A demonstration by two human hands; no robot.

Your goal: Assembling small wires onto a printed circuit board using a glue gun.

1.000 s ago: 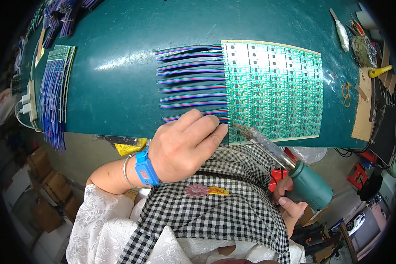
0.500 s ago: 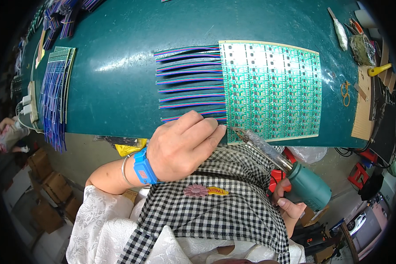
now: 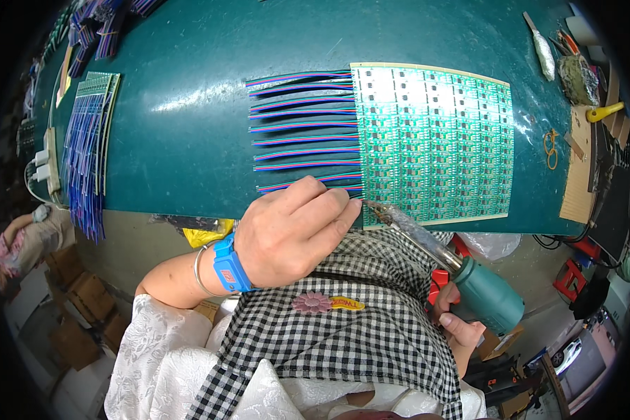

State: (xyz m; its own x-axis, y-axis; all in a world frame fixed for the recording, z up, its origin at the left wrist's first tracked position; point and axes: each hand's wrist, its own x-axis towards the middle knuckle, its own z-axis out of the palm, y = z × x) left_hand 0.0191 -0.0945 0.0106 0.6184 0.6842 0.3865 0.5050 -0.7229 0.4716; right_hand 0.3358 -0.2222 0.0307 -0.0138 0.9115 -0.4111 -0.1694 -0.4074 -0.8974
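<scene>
On the green table lies a panel of green circuit boards (image 3: 437, 143), with rows of striped ribbon wires (image 3: 304, 128) reaching out from its left edge. My left hand (image 3: 294, 227), fingers pinched together, holds the end of a ribbon wire (image 3: 339, 190) against the panel's lower left corner. The tip of that wire is partly hidden by my fingers. My right hand (image 3: 458, 322) is wrapped round a green-bodied soldering iron (image 3: 488, 297). Its tip touches or nearly touches the panel beside my left fingertips; I cannot tell which.
Finished-looking boards with hanging wires (image 3: 87, 150) are stacked at the left, near a white power strip (image 3: 49, 168). Wire bundles (image 3: 94, 28) lie at the far left. A wrapped-handle blade (image 3: 541, 52), a rubber band (image 3: 551, 150) and a yellow-handled tool (image 3: 604, 112) are at the right.
The panel and its wires have shifted very slightly to the right. The soldering iron's body has dipped a little to the left. At the far left, another person has moved further into view.
</scene>
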